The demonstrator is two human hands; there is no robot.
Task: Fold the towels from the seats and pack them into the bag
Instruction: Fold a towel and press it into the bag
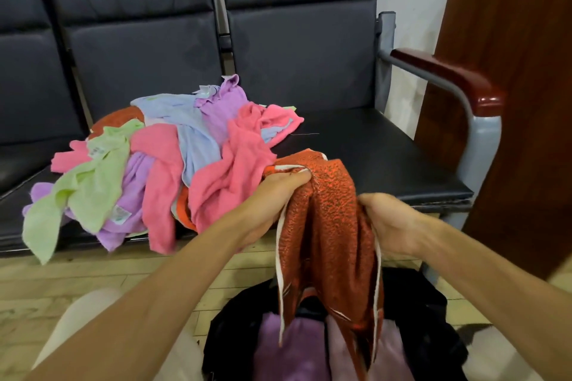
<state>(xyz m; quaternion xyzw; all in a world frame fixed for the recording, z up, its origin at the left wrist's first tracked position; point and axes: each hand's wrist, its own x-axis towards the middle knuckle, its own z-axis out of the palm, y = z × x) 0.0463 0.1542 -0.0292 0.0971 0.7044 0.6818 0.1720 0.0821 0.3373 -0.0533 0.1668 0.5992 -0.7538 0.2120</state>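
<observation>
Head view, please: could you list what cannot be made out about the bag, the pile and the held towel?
- Black bag: its lower part is cut off by the bottom edge, and the orange towel hangs over its opening.
- Towel pile: the count is unclear, as the pieces overlap.
- Right hand: its fingertips are buried in the towel's folds.
- Left hand: its palm faces away.
</observation>
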